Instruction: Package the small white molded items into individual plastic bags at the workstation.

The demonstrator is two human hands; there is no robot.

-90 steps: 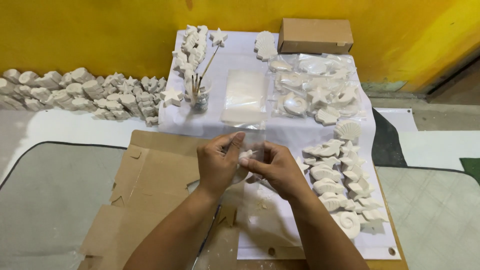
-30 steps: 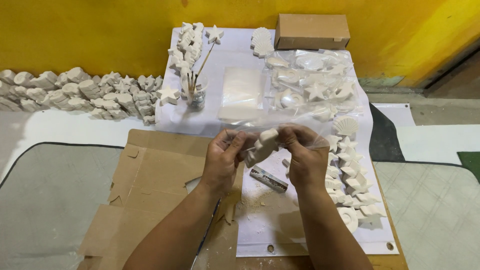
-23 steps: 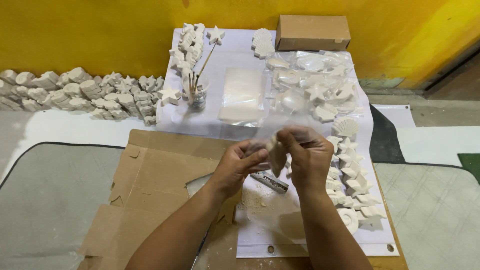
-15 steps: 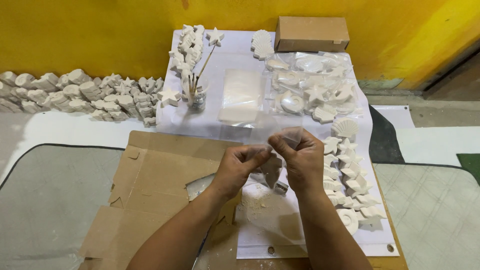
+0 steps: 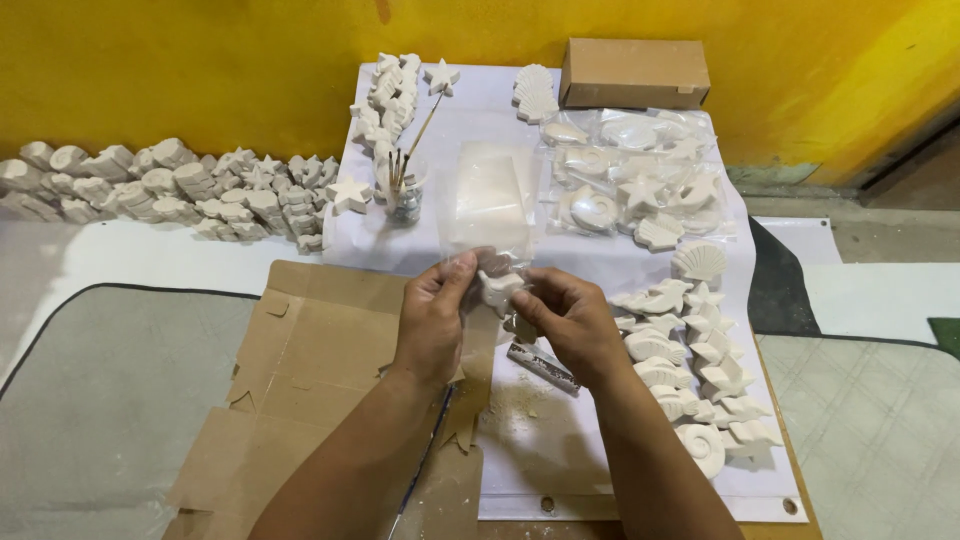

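Observation:
My left hand point(image 5: 436, 318) pinches the edge of a small clear plastic bag point(image 5: 478, 232), which it holds upright over the white sheet point(image 5: 560, 440). My right hand point(image 5: 567, 322) grips a small white plaster figure point(image 5: 498, 287) at the bag's lower end. Whether the figure is inside the bag or just against it I cannot tell. A small grey metal file point(image 5: 541, 364) lies on the sheet right below my right hand, beside some white dust.
A row of white plaster shells and fish point(image 5: 690, 370) lies to the right. Bagged figures point(image 5: 630, 185), a stack of clear bags point(image 5: 488, 192), a jar of sticks point(image 5: 403, 195) and a cardboard box point(image 5: 634, 72) sit farther back. Flattened cardboard point(image 5: 310, 370) lies left; more figures point(image 5: 160, 185) line the yellow wall.
Both hands turned the plaster figure and brought it together with the clear bag; now the left hand holds the bag raised and the right hand holds the figure at its lower end.

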